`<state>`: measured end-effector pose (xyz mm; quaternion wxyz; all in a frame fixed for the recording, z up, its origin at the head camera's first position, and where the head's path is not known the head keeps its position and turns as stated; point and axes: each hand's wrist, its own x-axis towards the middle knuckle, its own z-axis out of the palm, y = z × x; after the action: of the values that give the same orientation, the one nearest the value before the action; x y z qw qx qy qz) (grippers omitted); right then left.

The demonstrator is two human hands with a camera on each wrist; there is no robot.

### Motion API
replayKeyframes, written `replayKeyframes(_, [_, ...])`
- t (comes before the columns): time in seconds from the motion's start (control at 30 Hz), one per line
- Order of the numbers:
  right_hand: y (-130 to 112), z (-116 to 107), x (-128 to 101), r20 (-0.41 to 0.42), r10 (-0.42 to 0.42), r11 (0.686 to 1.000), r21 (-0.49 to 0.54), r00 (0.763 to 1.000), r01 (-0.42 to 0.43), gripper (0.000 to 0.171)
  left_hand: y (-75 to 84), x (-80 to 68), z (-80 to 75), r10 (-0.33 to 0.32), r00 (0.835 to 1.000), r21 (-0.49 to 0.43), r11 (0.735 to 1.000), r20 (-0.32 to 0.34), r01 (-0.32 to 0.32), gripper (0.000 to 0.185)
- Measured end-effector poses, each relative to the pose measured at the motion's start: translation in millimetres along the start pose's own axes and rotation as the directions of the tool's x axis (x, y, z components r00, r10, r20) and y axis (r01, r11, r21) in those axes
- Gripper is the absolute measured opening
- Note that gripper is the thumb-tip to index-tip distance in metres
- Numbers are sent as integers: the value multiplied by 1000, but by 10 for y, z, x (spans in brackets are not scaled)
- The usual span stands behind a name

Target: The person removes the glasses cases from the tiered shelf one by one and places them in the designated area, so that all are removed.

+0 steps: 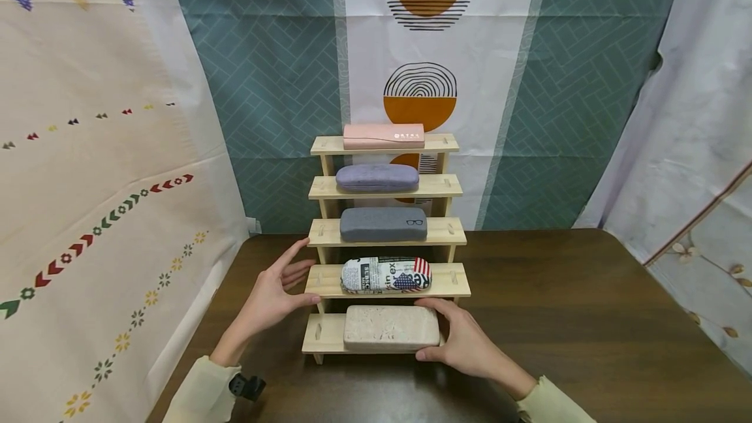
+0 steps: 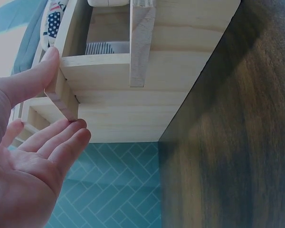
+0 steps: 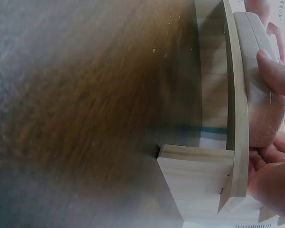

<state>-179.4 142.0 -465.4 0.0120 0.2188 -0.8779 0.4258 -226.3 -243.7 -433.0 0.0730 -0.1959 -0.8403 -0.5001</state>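
A stepped wooden display stand bears a glasses case on each tier. My right hand grips the right end of the beige, stone-patterned glasses case on the lowest tier, thumb in front and fingers behind; in the right wrist view the case lies on the board. At the stand's left side, my left hand holds the end of the second-lowest board between thumb and fingers, seen closely at the board in the left wrist view. On that board lies a newspaper-print glasses case.
Higher up sit a grey glasses case, a purple one and, on top, a pink one. The stand is on a dark brown wooden table. A green and white patterned cloth hangs behind, with pale cloths at both sides.
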Motion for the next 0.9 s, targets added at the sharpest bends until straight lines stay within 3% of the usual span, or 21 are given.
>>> replayKeyframes(0.43, [-20, -11, -72, -15, 43, 998, 53, 999, -42, 79, -14, 0, 10, -10, 1000, -10, 1000, 3, 11, 110])
replayKeyframes(0.67, [-19, -55, -91, -9, 17, 987, 158, 1000, -15, 78, -19, 2, 6, -6, 1000, -13, 1000, 3, 6, 110])
replayKeyframes(0.9, [-40, -65, -124, -32, 4, 980, 198, 999, 3, 76, -25, 2, -4, 13, 1000, -40, 999, 6, -13, 109])
